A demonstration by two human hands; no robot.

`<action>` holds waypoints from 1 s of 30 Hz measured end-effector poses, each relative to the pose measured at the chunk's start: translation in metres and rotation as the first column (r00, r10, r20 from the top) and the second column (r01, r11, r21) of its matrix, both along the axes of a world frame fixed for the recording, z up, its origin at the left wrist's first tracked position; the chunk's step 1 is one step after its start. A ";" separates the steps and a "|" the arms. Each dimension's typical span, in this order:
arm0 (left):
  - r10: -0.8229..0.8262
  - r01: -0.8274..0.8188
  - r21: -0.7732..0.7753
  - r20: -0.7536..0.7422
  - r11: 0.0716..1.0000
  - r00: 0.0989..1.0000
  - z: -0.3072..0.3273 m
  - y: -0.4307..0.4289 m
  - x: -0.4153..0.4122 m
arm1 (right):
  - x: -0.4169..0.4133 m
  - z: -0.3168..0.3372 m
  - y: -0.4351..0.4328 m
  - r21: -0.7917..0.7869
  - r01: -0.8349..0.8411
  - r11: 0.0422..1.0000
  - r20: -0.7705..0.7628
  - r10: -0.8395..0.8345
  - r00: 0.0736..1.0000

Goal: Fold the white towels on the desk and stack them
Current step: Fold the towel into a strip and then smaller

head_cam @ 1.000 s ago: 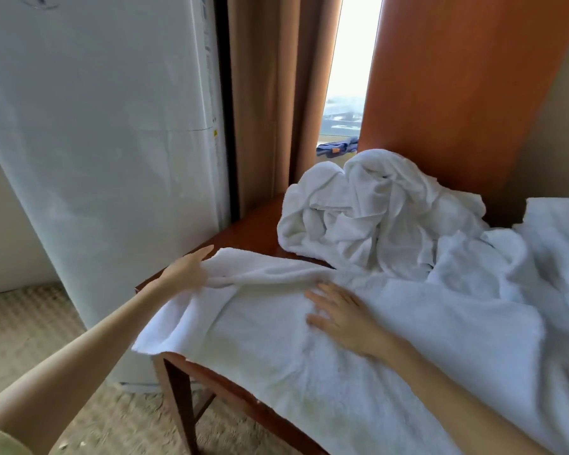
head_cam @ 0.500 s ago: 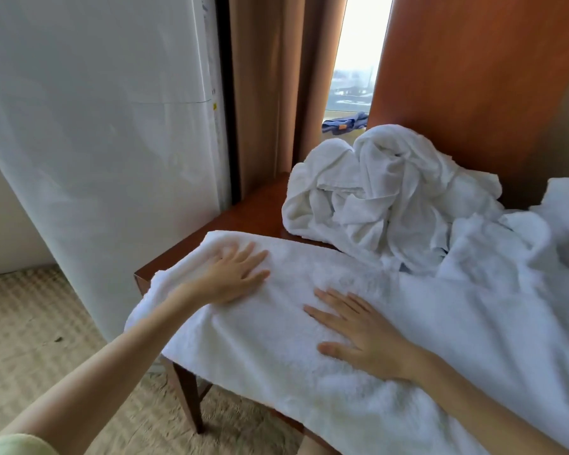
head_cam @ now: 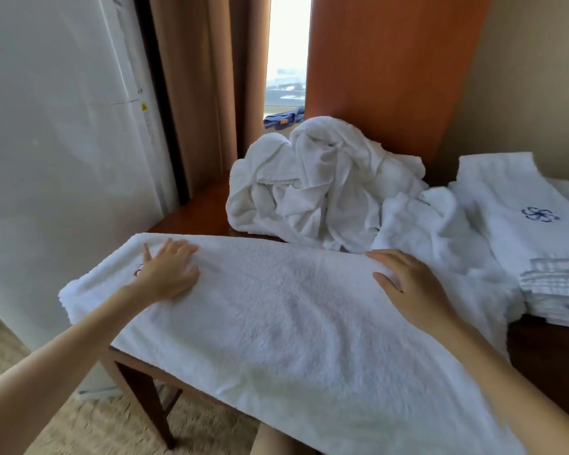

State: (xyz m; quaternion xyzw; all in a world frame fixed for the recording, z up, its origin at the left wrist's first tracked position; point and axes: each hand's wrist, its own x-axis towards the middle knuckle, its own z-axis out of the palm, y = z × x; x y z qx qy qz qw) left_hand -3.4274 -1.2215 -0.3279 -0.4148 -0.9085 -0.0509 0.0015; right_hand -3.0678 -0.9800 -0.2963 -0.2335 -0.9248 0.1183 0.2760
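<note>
A long white towel (head_cam: 276, 310) lies spread across the front of the wooden desk (head_cam: 197, 208), its near edge hanging over the desk's front. My left hand (head_cam: 168, 270) presses flat on the towel's left end, fingers spread. My right hand (head_cam: 408, 284) rests palm down on the towel's right part, fingers straight. Behind the towel sits a crumpled heap of white towels (head_cam: 316, 188). At the right stands a stack of folded white towels (head_cam: 532, 244) with a blue emblem on top.
A white appliance (head_cam: 63, 142) stands close to the desk's left side. Brown curtains (head_cam: 204, 87) and a window are behind it, and an orange-brown wooden panel (head_cam: 391, 67) rises behind the heap. Beige carpet lies below the desk.
My right hand slid to the right along the towel, and my left hand stayed near the left end. The view turned right, bringing the folded stack into sight.
</note>
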 end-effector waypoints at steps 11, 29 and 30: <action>-0.574 0.550 0.305 -0.013 0.778 0.819 0.016 0.182 0.182 | 0.010 0.033 0.094 -0.438 0.478 0.761 0.320 -0.364 0.875; -0.624 0.552 0.618 -0.125 0.560 0.772 -0.006 0.196 0.206 | -0.020 0.075 0.152 -0.097 0.562 0.822 -0.315 -0.561 0.765; -0.650 0.575 0.586 -0.106 0.570 0.753 -0.006 0.195 0.206 | -0.022 0.070 0.153 -0.134 0.499 0.856 -0.186 -0.517 0.836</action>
